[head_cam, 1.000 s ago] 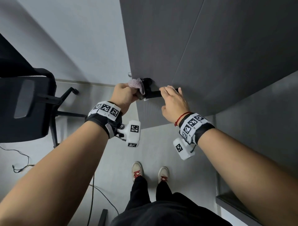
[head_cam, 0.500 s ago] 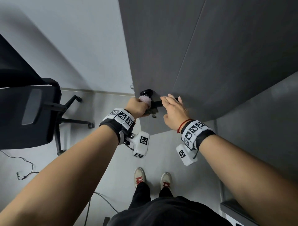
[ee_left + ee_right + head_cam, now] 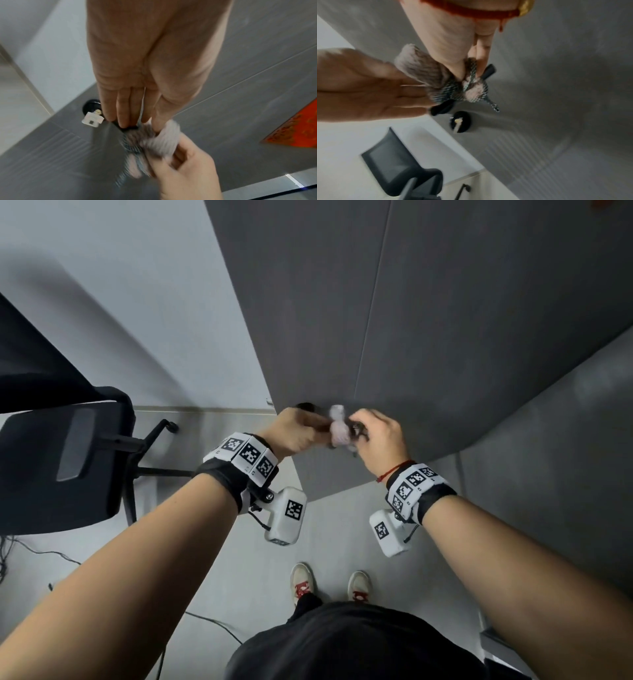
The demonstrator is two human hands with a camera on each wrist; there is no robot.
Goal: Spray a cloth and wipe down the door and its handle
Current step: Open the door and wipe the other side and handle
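A: Where's the cloth (image 3: 338, 430)?
B: Bunched up right at the door handle (image 3: 127, 127), between the two hands. Pale pinkish fleece with a grey-striped part, blurred in both wrist views.

A: Right hand (image 3: 380, 436) grip?
B: Fingers curled round the cloth, thumb and fingertips pinching the bundle. The right wrist view shows the striped part squeezed between thumb and fingers (image 3: 481, 54), with the handle's black end poking out just behind it.

A: Left hand (image 3: 298, 433)?
B: On the handle, on the side nearer the round lock (image 3: 91, 106). In the left wrist view its fingers (image 3: 123, 108) lie fairly straight along the black lever, tips on it. Thumb touches the fleece. Whether it actually grips the cloth, can't tell.

A: So cloth relative to the grips?
B: Touching both hands; mostly in the right, and on the far side of the left hand from the lock.

A: Door (image 3: 445, 320)?
B: Dark grey panel, handle low on its edge. A key (image 3: 92, 119) with a white head sits in the lock just beside the handle.

A: Anything else?
B: Black office chair (image 3: 68, 460) well to the left of the handle, away from the door.
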